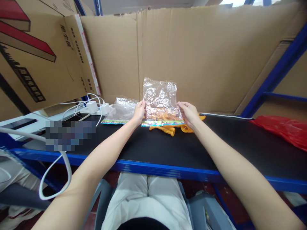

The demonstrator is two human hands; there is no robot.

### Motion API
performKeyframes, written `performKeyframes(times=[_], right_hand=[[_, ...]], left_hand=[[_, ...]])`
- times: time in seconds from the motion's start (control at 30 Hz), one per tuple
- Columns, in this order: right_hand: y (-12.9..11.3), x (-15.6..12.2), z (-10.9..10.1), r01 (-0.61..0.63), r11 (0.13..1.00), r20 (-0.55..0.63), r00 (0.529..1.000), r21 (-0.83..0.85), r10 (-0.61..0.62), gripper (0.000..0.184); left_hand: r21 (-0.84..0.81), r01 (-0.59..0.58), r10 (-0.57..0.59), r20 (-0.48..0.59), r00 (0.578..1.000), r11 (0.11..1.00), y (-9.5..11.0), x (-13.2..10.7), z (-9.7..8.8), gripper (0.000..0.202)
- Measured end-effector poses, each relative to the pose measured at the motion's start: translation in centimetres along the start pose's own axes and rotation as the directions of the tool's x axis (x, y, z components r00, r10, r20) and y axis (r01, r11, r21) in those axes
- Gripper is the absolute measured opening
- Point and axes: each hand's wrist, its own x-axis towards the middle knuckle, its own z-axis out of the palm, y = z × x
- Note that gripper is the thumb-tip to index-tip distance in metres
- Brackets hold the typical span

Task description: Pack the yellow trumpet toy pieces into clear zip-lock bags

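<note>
A clear plastic bag (160, 92) with a colourful printed strip along its lower edge is held up in front of me. My left hand (139, 111) pinches its left side, and my right hand (188, 112) pinches the right side. Orange rubbery pieces (168, 130) lie on the black table behind and below the bag, partly seen through the film; their exact kind I cannot make out. To the left of my left hand, more clear bags (124, 110) with the same printed strip lie flat.
White chargers (91, 107) on a power strip and looping white cables (68, 166) are at the left. A red plastic bag (283, 127) lies at the right. Cardboard (203, 57) walls the back, and a blue rail (168, 170) edges the black table (148, 148).
</note>
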Motion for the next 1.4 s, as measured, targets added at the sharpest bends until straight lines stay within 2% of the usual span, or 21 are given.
performKeyframes(times=[0.2,0.4,0.6,0.67,0.77,0.87,0.97,1.2,1.4], right_hand=[[-0.3,-0.4,0.2,-0.051,0.999,0.117,0.992,0.006,0.050,0.036],[-0.3,-0.3,0.2,-0.034,0.999,0.016,0.999,0.033,0.033,0.023],[-0.7,-0.3,-0.1,0.041,0.996,-0.066,0.997,0.077,-0.036,0.011],[-0.8,-0.4,-0.1,0.049,0.995,-0.048,0.998,0.083,-0.045,0.010],[-1.0,-0.8,0.1,0.017,0.999,0.048,0.999,0.043,-0.019,0.008],[-1.1,-1.3,0.4,-0.029,1.000,0.135,0.990,-0.004,0.029,0.008],[-1.2,-1.5,0.6,-0.053,0.998,0.170,0.984,-0.041,0.060,0.009],[-1.1,-1.0,0.1,-0.044,0.994,0.231,0.971,-0.103,0.067,0.012],[-1.4,-1.3,0.1,-0.096,0.990,0.242,0.963,-0.103,0.119,0.037]], left_hand=[[0.110,-0.062,0.054,0.077,0.996,0.992,-0.6,-0.4,0.2,0.036],[0.195,-0.163,0.140,0.128,0.982,0.967,-0.8,-0.7,0.5,0.038],[0.175,-0.148,0.122,0.148,0.981,0.973,-0.2,-1.0,0.5,0.028],[0.131,-0.129,0.112,0.130,0.985,0.983,0.2,-1.0,0.5,0.028],[0.080,-0.119,0.116,0.040,0.992,0.990,0.6,-0.8,0.3,0.030],[0.081,-0.151,0.157,-0.071,0.985,0.985,0.4,-0.2,-0.1,0.032],[0.060,-0.137,0.144,-0.128,0.981,0.989,-0.1,0.5,-0.6,0.032],[0.007,-0.127,0.126,-0.192,0.973,0.992,-0.2,1.1,-0.9,0.024],[0.033,-0.109,0.113,-0.178,0.978,0.994,0.4,1.0,-1.2,0.011]])
